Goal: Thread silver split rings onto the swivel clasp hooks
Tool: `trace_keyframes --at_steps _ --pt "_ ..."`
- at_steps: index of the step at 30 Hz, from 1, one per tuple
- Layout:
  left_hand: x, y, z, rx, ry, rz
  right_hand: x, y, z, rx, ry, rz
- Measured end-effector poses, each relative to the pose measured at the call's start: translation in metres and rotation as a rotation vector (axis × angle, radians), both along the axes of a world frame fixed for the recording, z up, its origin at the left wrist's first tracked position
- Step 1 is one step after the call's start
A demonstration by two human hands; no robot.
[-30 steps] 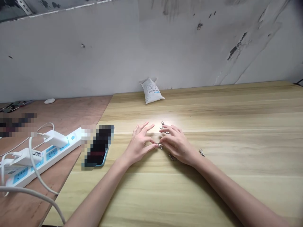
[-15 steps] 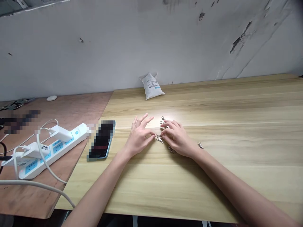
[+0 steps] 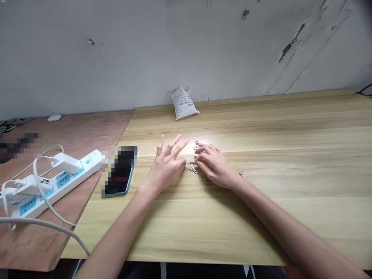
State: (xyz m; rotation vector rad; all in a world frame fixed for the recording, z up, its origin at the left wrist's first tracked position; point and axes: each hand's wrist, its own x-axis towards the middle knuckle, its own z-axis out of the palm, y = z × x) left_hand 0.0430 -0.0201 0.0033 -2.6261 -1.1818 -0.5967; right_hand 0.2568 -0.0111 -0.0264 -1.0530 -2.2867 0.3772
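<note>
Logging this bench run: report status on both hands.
Left hand open, beside the clasps. Right hand over them, fingertips touching or nearly. Phone off left, not in the way.

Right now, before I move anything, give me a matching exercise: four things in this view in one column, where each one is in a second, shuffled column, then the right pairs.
Things:
1. left hand
2. right hand
3. white printed bag
4. white power strip

Places:
A. On the plywood board, left of the wooden table
B. Fingers reaching over the small metal clasps
C. Against the wall at the table's far edge
D. Fingers spread, just left of the clasps

Pairs: 1-D, 2-B, 3-C, 4-A
</note>
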Motion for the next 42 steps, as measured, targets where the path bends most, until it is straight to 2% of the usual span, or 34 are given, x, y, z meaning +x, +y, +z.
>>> trace_keyframes --at_steps 8,14,18,20,24,28,31,34,42 --pt "-0.003 0.003 -0.007 -0.126 -0.212 0.046 0.001 0.003 -0.004 -0.064 0.104 -0.028" --pt "0.006 -0.001 -0.006 0.043 -0.019 0.008 -0.002 -0.001 0.001 -0.101 0.135 -0.032" --pt "0.01 -0.001 -0.007 0.054 0.041 -0.009 -0.005 -0.001 -0.002 -0.122 0.145 -0.06" --pt "0.002 0.004 -0.006 0.024 0.012 0.045 -0.003 0.003 -0.006 -0.074 0.116 -0.103" --pt "-0.035 0.016 0.003 -0.133 -0.086 0.142 0.005 0.011 -0.006 0.086 0.028 -0.2" --pt "-0.058 0.019 0.011 -0.329 -0.074 0.071 0.005 0.005 0.005 0.171 -0.046 -0.112" --pt "-0.055 0.017 0.009 -0.379 -0.006 0.039 -0.004 -0.004 0.01 0.175 -0.172 -0.022" --pt "-0.048 0.017 0.004 -0.355 0.015 0.022 -0.014 -0.011 0.011 0.209 -0.27 0.013" --pt "-0.038 0.019 -0.003 -0.261 -0.034 -0.054 -0.026 -0.009 0.008 0.319 -0.366 -0.022"
